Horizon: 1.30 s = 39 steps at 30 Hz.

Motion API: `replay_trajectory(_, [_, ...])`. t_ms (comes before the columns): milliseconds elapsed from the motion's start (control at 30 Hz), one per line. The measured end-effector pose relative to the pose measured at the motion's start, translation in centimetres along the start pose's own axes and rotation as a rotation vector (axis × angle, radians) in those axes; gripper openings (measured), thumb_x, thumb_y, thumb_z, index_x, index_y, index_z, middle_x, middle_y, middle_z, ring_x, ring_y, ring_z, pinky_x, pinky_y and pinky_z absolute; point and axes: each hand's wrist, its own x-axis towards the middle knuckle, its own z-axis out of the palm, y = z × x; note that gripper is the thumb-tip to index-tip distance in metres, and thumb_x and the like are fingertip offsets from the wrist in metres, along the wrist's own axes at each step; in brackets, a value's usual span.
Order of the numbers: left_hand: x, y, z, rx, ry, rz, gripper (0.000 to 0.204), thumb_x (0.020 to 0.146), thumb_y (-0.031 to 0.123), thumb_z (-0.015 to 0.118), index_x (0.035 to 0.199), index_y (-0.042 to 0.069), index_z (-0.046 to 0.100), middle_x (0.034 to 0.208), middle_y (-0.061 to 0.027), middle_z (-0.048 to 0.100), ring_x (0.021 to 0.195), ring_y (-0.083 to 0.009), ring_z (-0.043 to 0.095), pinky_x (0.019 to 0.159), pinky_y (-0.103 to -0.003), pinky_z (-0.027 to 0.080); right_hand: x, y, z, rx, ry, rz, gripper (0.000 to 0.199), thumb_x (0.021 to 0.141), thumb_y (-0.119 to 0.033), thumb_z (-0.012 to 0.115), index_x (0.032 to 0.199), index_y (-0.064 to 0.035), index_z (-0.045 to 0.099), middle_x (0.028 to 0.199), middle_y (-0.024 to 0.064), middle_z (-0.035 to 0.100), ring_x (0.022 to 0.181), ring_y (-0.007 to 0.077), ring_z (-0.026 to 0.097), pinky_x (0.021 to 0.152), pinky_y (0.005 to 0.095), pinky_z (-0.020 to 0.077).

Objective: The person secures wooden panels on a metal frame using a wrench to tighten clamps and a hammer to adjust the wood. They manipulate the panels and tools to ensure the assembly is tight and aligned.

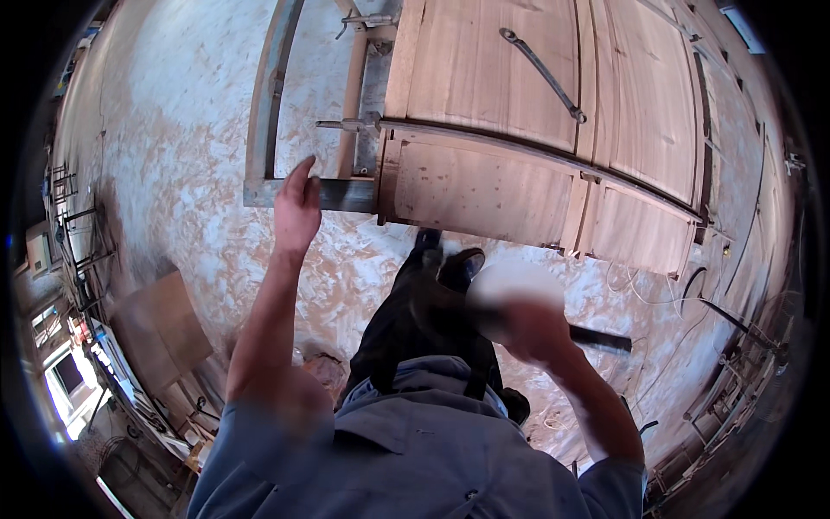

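Note:
My right hand [532,333] is wrapped round the dark handle of a hammer [601,338], held in front of my body. The hammer's head end is smeared and dark against my trousers. My left hand [298,208] has its fingers stretched out at the corner part of a grey metal frame [346,195]; whether it presses on the metal, I cannot tell. Right of that frame lies a panelled wooden cabinet piece [493,69], and along its near side runs a wooden face [480,186]. A double-ended ring spanner [543,76] lies on the top panel.
Bar clamps [347,124] with screw handles grip the cabinet's left side. A brown board [162,330] leans at the left. Pale cables [666,298] trail over the stained floor at the right. Racks of metal parts [735,398] stand along the right side.

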Motion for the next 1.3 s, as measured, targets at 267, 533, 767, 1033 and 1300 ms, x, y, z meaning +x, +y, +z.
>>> replay_trajectory(267, [-10.2,-2.3,-1.0,-0.062,-0.041,-0.25,0.03,0.094,0.009,0.055,0.123,0.003,0.061,0.112,-0.0212,0.066,0.101,-0.0325,0.066,0.086,-0.036,0.051,5.0,0.7,2.8,-0.068,0.064,-0.046,0.03,0.081,-0.034,0.067,0.096,-0.0076,0.066,0.087,0.0165,0.065,0.08,0.0342,0.064,0.071,0.0479,0.0497])
replay_trajectory(533, [-18.1,-4.4,0.5,0.02,-0.148,-0.337,0.031,0.092,0.014,0.057,0.122,0.006,0.062,0.117,-0.0176,0.065,0.107,-0.0349,0.063,0.09,-0.04,0.051,4.6,1.3,4.1,-0.102,0.111,-0.074,0.033,0.081,-0.036,0.067,0.098,-0.0079,0.065,0.085,0.0158,0.066,0.079,0.0341,0.065,0.071,0.0472,0.0501])
replay_trajectory(767, [-19.2,-3.7,1.4,-0.003,-0.275,-0.364,0.032,0.091,0.016,0.058,0.121,0.004,0.063,0.12,-0.0186,0.064,0.112,-0.0349,0.061,0.095,-0.04,0.049,5.2,0.7,4.2,-0.003,0.182,-0.102,0.027,0.081,-0.03,0.065,0.097,-0.0078,0.064,0.083,0.0144,0.063,0.077,0.0331,0.064,0.069,0.0462,0.0504])
replay_trajectory(1033, [-18.0,-3.4,1.4,0.025,-0.293,-0.22,0.03,0.092,0.009,0.057,0.119,-0.002,0.062,0.116,-0.0215,0.066,0.107,-0.0347,0.064,0.092,-0.039,0.051,2.9,1.5,2.1,-0.071,0.107,-0.107,0.024,0.085,-0.022,0.059,0.103,-0.0076,0.063,0.09,0.0116,0.063,0.079,0.0301,0.065,0.07,0.0443,0.0516])
replay_trajectory(1300, [-16.6,-0.8,2.0,0.064,-0.412,-0.159,0.033,0.093,0.013,0.053,0.118,-0.006,0.062,0.116,-0.0234,0.065,0.108,-0.0357,0.063,0.093,-0.039,0.05,-4.2,7.6,1.1,-0.274,0.241,-0.065,0.027,0.08,-0.027,0.069,0.101,-0.011,0.062,0.083,0.0082,0.063,0.079,0.0241,0.065,0.069,0.0379,0.0522])
